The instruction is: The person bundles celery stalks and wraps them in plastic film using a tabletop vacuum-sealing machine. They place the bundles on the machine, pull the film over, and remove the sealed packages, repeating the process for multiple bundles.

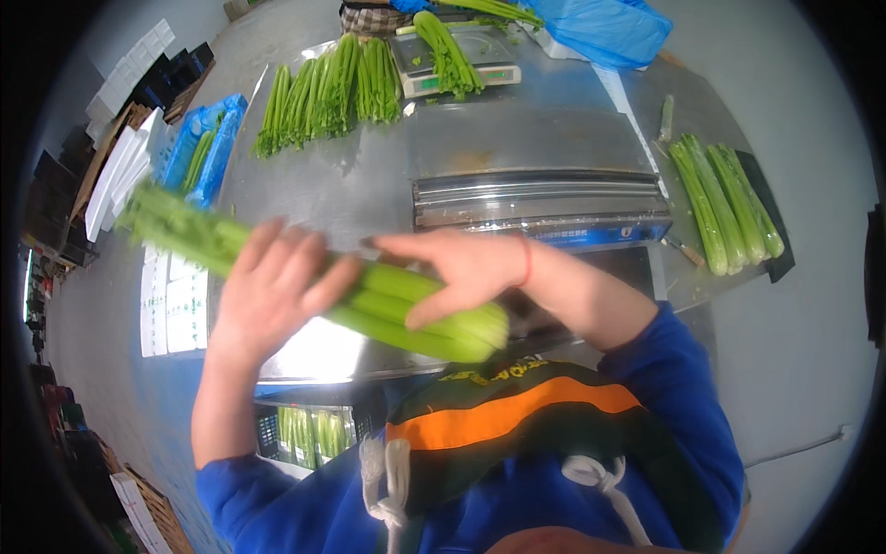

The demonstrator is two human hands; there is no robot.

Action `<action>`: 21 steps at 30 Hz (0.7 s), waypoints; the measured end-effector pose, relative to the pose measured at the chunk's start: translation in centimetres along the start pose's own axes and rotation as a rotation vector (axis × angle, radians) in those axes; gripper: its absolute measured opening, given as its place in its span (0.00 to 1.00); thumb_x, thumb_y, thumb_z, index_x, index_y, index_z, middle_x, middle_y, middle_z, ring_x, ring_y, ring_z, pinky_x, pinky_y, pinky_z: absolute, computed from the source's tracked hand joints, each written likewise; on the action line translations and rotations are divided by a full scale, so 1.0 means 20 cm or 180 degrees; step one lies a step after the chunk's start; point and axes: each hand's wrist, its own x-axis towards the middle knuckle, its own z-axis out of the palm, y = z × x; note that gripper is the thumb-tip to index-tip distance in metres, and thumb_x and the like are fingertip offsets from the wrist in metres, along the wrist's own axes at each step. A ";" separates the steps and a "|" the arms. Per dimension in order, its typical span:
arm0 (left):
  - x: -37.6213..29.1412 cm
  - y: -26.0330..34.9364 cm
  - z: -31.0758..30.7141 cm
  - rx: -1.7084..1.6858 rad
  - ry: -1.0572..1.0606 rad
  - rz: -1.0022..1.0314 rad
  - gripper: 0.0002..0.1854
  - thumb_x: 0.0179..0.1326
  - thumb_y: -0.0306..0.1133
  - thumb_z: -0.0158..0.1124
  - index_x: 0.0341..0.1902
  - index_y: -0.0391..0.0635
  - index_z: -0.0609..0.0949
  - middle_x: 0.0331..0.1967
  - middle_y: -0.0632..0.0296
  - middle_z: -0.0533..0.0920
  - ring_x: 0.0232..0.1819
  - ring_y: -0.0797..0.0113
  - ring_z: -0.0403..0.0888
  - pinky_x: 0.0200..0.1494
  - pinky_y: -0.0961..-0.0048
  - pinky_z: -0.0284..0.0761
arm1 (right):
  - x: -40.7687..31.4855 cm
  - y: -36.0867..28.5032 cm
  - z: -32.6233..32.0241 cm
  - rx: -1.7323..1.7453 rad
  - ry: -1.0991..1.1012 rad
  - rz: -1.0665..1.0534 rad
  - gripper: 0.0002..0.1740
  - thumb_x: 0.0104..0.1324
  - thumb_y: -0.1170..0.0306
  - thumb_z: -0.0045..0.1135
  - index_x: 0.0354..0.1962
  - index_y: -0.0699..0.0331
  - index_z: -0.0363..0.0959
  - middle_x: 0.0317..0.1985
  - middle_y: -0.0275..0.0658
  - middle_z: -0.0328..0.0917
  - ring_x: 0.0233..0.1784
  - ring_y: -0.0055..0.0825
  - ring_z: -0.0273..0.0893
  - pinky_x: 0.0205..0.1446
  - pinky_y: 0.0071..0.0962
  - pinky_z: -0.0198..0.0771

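Note:
A bunch of celery [394,294] lies slantwise in the air close to my body, leaves to the left and pale base to the right. My left hand [280,280] is closed around its upper stalks. My right hand [460,266] rests on the lower stalks with its thumb and fingers spread; whether it grips them is unclear because of blur. Beyond my hands is a film wrapping machine [540,201] with a metal plate. Loose celery bunches [332,90] lie in a row at the table's far left, beside a digital scale [460,76] bearing another celery bunch [446,52].
Wrapped celery [727,204] lies at the right, near a knife [685,251]. Blue plastic [599,31] covers a box at the back. A blue-lined box with celery [201,156] stands left of the steel table [304,187]. Below the table edge, a crate [268,429] holds packed celery.

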 end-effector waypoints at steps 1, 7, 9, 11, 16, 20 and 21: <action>0.10 0.05 -0.01 0.0137 0.0074 0.0149 0.28 0.49 0.35 0.63 0.57 0.60 0.71 0.42 0.65 0.75 0.47 0.65 0.77 0.63 0.56 0.70 | -0.01 0.00 0.01 0.0480 -0.0347 -0.0200 0.44 0.54 0.59 0.71 0.63 0.65 0.60 0.50 0.46 0.76 0.53 0.36 0.76 0.58 0.31 0.70; 0.52 0.33 0.09 0.0094 0.0946 -0.0826 0.34 0.49 0.32 0.65 0.64 0.55 0.70 0.63 0.51 0.69 0.70 0.50 0.62 0.73 0.52 0.53 | -0.44 0.08 -0.02 0.1919 0.0421 -0.0117 0.39 0.53 0.71 0.69 0.63 0.65 0.62 0.51 0.36 0.75 0.56 0.25 0.71 0.61 0.29 0.67; 0.64 0.43 0.16 -0.0816 0.1830 -0.1844 0.41 0.46 0.33 0.69 0.68 0.51 0.65 0.67 0.46 0.65 0.72 0.46 0.57 0.73 0.51 0.50 | -0.60 0.11 -0.06 0.2060 0.0827 -0.0296 0.39 0.53 0.72 0.69 0.63 0.65 0.63 0.52 0.36 0.75 0.57 0.25 0.71 0.61 0.29 0.67; 0.75 0.54 0.24 -0.3315 0.2142 -0.2329 0.45 0.47 0.33 0.75 0.68 0.41 0.62 0.66 0.44 0.65 0.70 0.48 0.60 0.71 0.53 0.55 | -0.73 0.13 -0.11 0.1491 0.1121 -0.0248 0.39 0.54 0.71 0.69 0.63 0.65 0.61 0.54 0.37 0.75 0.58 0.26 0.71 0.62 0.29 0.66; 0.98 0.77 0.43 -0.6463 0.1898 -0.2903 0.32 0.52 0.37 0.75 0.58 0.37 0.71 0.52 0.53 0.78 0.55 0.59 0.78 0.56 0.64 0.75 | -0.85 0.16 -0.13 0.0642 0.1669 -0.0010 0.35 0.61 0.65 0.64 0.62 0.65 0.61 0.54 0.42 0.75 0.58 0.30 0.73 0.62 0.30 0.67; 1.01 0.79 0.46 -0.6327 0.2204 -0.2707 0.32 0.51 0.30 0.74 0.59 0.36 0.71 0.49 0.56 0.79 0.49 0.66 0.78 0.55 0.68 0.73 | -0.90 0.18 -0.11 0.0465 0.2295 0.0211 0.24 0.64 0.62 0.60 0.54 0.67 0.70 0.45 0.42 0.81 0.48 0.29 0.79 0.54 0.29 0.72; 1.01 0.79 0.45 -0.6273 0.2154 -0.2685 0.32 0.51 0.30 0.75 0.59 0.36 0.70 0.49 0.56 0.79 0.49 0.66 0.77 0.55 0.68 0.73 | -0.91 0.18 -0.12 0.0442 0.2540 0.0351 0.22 0.64 0.63 0.60 0.51 0.67 0.73 0.44 0.42 0.82 0.46 0.28 0.79 0.52 0.28 0.72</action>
